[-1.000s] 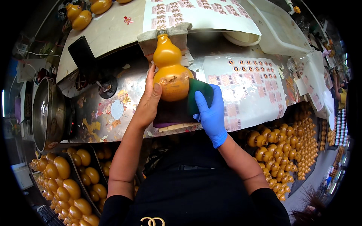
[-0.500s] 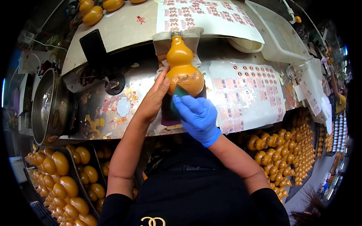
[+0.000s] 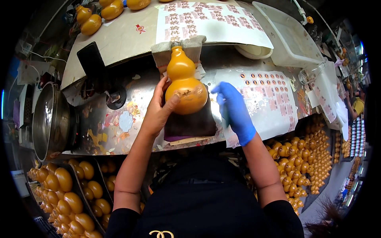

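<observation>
My bare left hand point(image 3: 157, 108) is wrapped round the lower left side of an ochre gourd-shaped bottle point(image 3: 181, 75), its thumb on the front of the lower bulb. The bottle leans with its neck pointing away from me, against a folded grey cloth point(image 3: 160, 53). Dark marks and a dull patch show on the lower bulb. To the right, apart from the bottle, my right hand point(image 3: 237, 113) wears a blue glove. Its fingers are closed on a green scouring pad point(image 3: 225, 116), mostly hidden by the hand. Under the bottle lies a dark mat point(image 3: 190, 129).
Printed sticker sheets point(image 3: 260, 95) lie right of my hands and on the raised board point(image 3: 123, 39) behind. A phone point(image 3: 91, 57) stands at left, beside a metal pan point(image 3: 49, 119). A plastic tub point(image 3: 291, 37) sits back right. Many gourd bottles point(image 3: 63, 186) fill crates below.
My right hand has lifted off the bottle and moved right with the scouring pad, uncovering the lower bulb. The left hand still holds the bottle. The view has shifted slightly.
</observation>
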Demonstrator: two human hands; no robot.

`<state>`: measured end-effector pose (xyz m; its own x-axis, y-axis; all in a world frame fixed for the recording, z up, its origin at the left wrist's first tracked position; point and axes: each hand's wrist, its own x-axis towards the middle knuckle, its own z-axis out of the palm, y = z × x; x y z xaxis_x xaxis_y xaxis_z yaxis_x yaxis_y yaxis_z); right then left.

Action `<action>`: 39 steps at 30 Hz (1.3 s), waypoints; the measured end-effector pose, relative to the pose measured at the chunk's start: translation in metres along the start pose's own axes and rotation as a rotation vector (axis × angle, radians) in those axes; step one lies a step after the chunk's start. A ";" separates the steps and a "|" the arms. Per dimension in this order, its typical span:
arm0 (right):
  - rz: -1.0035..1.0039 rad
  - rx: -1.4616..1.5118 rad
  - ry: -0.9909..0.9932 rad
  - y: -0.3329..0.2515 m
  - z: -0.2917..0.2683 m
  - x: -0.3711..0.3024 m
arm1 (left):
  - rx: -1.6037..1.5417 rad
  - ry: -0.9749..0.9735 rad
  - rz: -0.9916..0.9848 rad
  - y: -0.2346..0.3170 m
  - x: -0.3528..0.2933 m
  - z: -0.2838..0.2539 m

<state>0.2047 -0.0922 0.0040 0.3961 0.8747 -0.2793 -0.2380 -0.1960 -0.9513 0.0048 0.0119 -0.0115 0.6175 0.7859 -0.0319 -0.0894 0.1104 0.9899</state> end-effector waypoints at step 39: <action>0.041 0.195 -0.517 0.010 0.000 0.029 | -0.131 -0.038 -0.159 -0.006 -0.004 0.002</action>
<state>0.2142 -0.0689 -0.0133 -0.0921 0.9815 -0.1681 -0.4235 -0.1914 -0.8855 0.0045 0.0069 -0.0165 0.6606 0.7292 -0.1784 -0.0876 0.3109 0.9464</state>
